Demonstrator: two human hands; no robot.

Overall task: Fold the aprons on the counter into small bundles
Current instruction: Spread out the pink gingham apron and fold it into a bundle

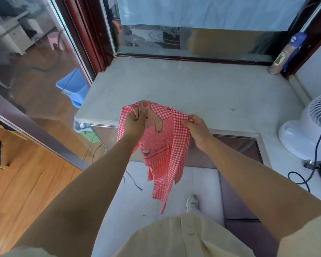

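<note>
A red and white checked apron (165,151) with a cartoon print hangs in the air in front of the counter's front edge. My left hand (136,123) grips a bunch of its top cloth in a fist. My right hand (196,128) pinches the apron's upper right edge between thumb and fingers. The rest of the apron drapes down loosely toward the floor, below the level of the pale stone counter (183,88). No other apron shows on the counter.
A white fan (308,130) with a dark cable stands at the counter's right end. A tall bottle (283,56) leans in the far right corner by the window. Left of the counter is a glass sliding door (35,58); a blue bin (74,88) lies beyond it.
</note>
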